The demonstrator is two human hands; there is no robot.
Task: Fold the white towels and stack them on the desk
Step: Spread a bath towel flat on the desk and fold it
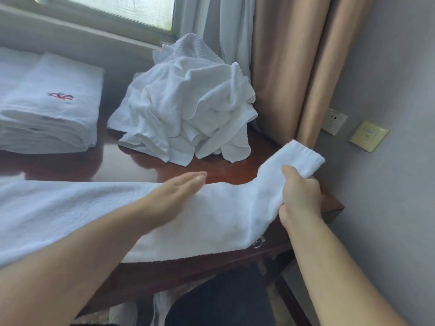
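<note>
White terry towel (70,208), a long soft strip of looped cotton, is lying across the near edge of the dark reddish-brown polished wooden desk (146,170), its front hem drooping over the desk's edge and its right end being lifted clear of the wood. That end is bending limply where the right hand (299,196) is gripping it, fingers curled round the bunched cloth with a short folded flap sticking up past the knuckles; the left hand (179,196) is lying flat on the towel's middle, fingers straight and together, holding nothing. Judging by the sag, the cloth is light, thick and floppy, not slippery and in no way fragile, so it will probably keep a crease only when pressed down; corners and hems look like the best places to take hold, with a flat palm pinning the fold line. Farther back on the desk, a crumpled heap of unfolded white towels (186,104) is waiting, and toward the desk's left end a neat stack of folded white towels with a small red embroidered mark (47,109) is sitting.
</note>
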